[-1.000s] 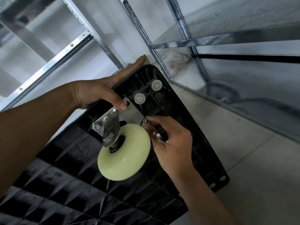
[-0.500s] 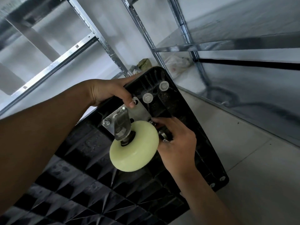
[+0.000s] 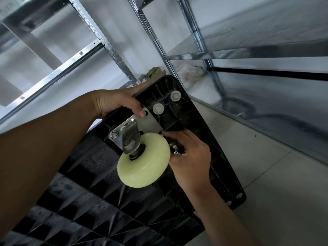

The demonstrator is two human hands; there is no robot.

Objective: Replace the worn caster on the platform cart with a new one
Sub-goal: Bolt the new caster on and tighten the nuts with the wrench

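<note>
The black platform cart (image 3: 88, 219) is tipped up with its ribbed underside facing me. A caster with a pale yellow wheel (image 3: 143, 162) and a steel fork sits on its metal mounting plate (image 3: 149, 125) against the cart. A bolt with a nut (image 3: 114, 135) shows in the plate's left corner. My left hand (image 3: 115, 102) grips the cart's edge, thumb pressing the plate's upper corner. My right hand (image 3: 191, 160) has its fingertips at the plate's right corner, half hidden by the wheel, and holds small metal fasteners (image 3: 174, 148) between its fingers.
Two white plastic caps (image 3: 158, 108) sit in the cart's end above the plate. Steel shelving uprights (image 3: 113, 50) and shelves stand close behind and to the right. A plastic bag (image 3: 190, 71) and a small greenish object (image 3: 155, 71) lie under the shelves. Pale tiled floor (image 3: 266, 183) lies to the right.
The view has shifted, so the cart and caster appear a little further right. My left hand keeps its hold on the edge. My right fingertips stay at the plate's right corner.
</note>
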